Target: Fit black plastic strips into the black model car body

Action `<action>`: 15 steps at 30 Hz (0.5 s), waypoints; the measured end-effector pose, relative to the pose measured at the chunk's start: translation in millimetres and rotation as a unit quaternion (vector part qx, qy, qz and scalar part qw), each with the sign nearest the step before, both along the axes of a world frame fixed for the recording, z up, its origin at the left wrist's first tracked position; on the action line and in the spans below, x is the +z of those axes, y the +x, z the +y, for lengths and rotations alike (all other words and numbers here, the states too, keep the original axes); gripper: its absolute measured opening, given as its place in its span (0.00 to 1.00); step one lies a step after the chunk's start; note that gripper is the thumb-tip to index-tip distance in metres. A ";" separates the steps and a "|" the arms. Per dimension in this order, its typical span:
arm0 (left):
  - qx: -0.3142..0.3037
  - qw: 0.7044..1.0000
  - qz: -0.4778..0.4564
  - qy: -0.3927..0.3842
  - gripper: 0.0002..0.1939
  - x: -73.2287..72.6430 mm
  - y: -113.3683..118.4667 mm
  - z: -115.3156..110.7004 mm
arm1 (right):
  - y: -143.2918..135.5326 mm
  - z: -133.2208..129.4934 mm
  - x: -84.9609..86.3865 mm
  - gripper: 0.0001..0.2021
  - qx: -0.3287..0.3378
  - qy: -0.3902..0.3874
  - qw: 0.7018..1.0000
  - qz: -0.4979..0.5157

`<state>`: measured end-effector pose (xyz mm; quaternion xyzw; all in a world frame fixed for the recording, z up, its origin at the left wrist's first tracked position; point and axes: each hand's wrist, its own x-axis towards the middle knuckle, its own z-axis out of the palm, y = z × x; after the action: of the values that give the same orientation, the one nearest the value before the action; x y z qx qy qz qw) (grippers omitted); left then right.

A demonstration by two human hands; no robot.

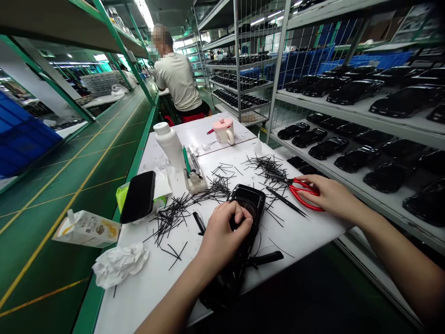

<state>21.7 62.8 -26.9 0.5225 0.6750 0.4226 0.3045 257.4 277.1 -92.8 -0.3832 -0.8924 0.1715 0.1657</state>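
Note:
A glossy black model car (248,197) lies on the white table in front of me, its doors spread out at the sides. My left hand (231,232) rests over the car, thumb and fingers curled together; whatever they may pinch is hidden. On the right, my right hand (330,195) has its fingers on the red handles of a pair of scissors (302,192), whose blades point at a pile of thin black strips (266,164). Dark tweezers (287,202) lie just below the scissors. More black strips (174,213) are scattered left of the car.
A phone (139,197), a drink carton (88,228), crumpled tissue (120,264), a white bottle (169,144) and a pink-lidded mug (224,132) stand or lie around the table. Racks of black model cars (354,93) flank the right side. A person (177,79) sits ahead.

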 end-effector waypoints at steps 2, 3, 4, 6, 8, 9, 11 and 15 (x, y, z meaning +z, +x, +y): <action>-0.004 1.000 0.004 -0.002 0.17 -0.6 -3.0 0.5 | -8.8 2.6 -3.8 0.21 0.026 -0.007 1.000 0.001; -0.009 1.000 0.007 -0.003 0.17 -1.2 -4.2 0.6 | -11.2 2.6 -4.4 0.21 0.037 -0.009 0.999 0.001; -0.015 1.000 0.012 -0.004 0.17 -1.9 -5.2 0.6 | -12.4 1.9 -4.0 0.20 0.046 -0.008 0.999 0.002; -0.028 0.999 0.026 0.002 0.17 -3.4 -6.1 0.4 | -13.2 -0.1 0.5 0.18 0.057 -0.004 0.998 0.003; -0.039 0.998 0.038 0.008 0.17 -4.3 -5.9 -0.2 | -16.8 -0.4 8.5 0.17 0.065 -0.004 0.998 0.006; -0.043 0.998 0.042 0.009 0.17 -4.3 -5.6 -0.5 | -21.6 1.2 13.2 0.16 0.070 -0.007 0.997 0.008; -0.046 0.998 0.046 0.006 0.17 -3.6 -5.2 -1.1 | -39.8 10.3 22.1 0.17 0.078 -0.011 0.997 0.021; -0.067 0.996 0.061 0.011 0.17 -1.7 -8.2 -1.6 | -105.2 50.3 32.5 0.25 0.041 -0.016 0.997 0.069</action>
<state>13.5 61.2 -28.6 0.5942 0.6513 0.3764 0.2848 152.2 327.4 -60.3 -0.3361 -0.8910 0.2181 0.2134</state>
